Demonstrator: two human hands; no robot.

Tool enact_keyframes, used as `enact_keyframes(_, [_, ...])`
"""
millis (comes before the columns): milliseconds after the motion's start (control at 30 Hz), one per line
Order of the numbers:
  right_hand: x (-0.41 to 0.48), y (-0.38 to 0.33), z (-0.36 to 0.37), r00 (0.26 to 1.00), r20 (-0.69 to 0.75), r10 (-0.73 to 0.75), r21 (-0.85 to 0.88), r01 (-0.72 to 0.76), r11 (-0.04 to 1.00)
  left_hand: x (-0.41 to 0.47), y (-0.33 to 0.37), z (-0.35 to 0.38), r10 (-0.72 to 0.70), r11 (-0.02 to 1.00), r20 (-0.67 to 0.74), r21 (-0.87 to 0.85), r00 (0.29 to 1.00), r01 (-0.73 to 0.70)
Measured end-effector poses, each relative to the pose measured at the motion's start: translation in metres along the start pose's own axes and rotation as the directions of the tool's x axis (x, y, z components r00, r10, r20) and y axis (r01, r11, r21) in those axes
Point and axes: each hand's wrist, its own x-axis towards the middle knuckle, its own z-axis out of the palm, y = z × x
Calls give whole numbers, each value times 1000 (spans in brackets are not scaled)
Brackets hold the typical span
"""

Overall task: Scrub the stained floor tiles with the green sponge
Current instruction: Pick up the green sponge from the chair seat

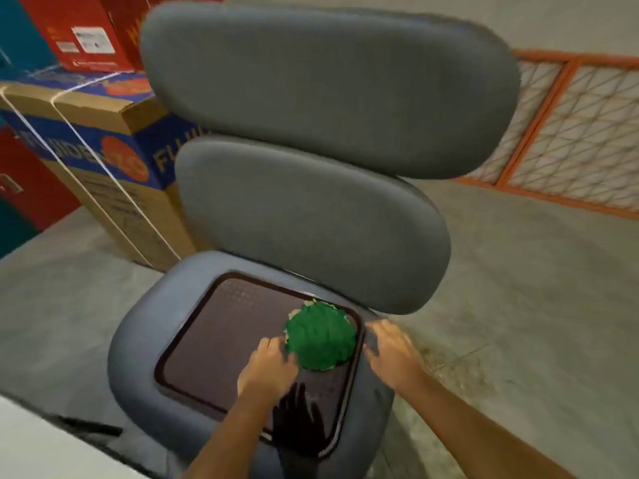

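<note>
hands reach out over a grey chair [311,219]. the green sponge [320,335] lies on a brown tray [207,340] on the seat, in the tray's far right corner. the left hand [269,368] is at the sponge's near left side, fingers bent a little and touching it. it is too blurry to tell if they pinch it. the right hand [390,347] lies with fingers straight by the tray's right rim and holds nothing.

the sponge looks light, soft and puffy, so i think it will squash when squeezed. a grab from the top, with fingers round its sides, should work best.

the floor tiles [446,361] right of the chair look stained. a blue and brown box [114,157] on the left says "fluid" in orange letters, and the rest is hidden. a white label [93,39] on a red box far left is too blurry to read.
</note>
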Motion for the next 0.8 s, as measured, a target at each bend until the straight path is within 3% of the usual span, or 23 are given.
enact_keyframes(267, [84,3,77,997,45,56,67,-59,996,108,-27,44,-133,990,93,-41,987,138])
enact_keyframes(500, [125,7,105,991,70,118,-9,-118,993,139,-32,71,-187,966,-106,161,977,203])
enact_keyframes(633, [136,4,115,979,85,186,-1,-187,982,148,-31,87,-181,964,-185,163,966,211])
enact_keyframes(800, [140,-3,127,943,90,321,163,-331,929,159,-26,86,-189,978,-92,73,978,196])
